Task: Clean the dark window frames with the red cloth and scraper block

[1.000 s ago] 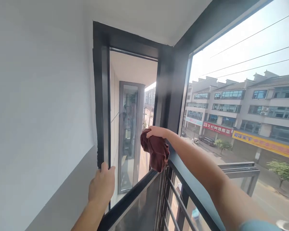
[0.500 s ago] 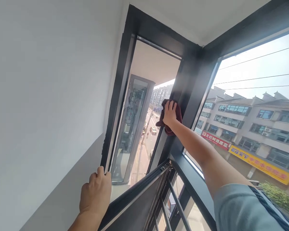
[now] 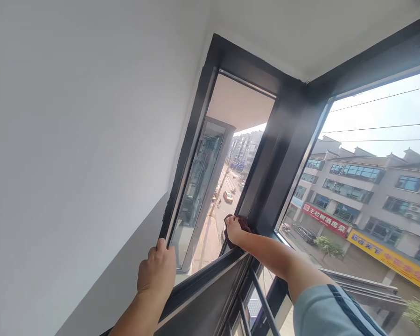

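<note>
My right hand [image 3: 233,229] presses a dark red cloth [image 3: 244,226] against the lower part of the black corner post [image 3: 278,161] of the window frame, just above the sill rail. Most of the cloth is hidden under the hand. My left hand [image 3: 156,272] grips the left upright of the black window frame [image 3: 187,161] near its bottom, fingers curled around the edge. The narrow side window between both hands stands open to the street.
A white and grey wall [image 3: 73,163] fills the left. Black railing bars [image 3: 262,303] run below the sill at the bottom centre. A large pane [image 3: 364,186] on the right shows buildings, shop signs and overhead wires across the street.
My right hand slid the cloth down the corner post from mid height to its base. My left hand kept its grip on the left frame; the view tilted upward.
</note>
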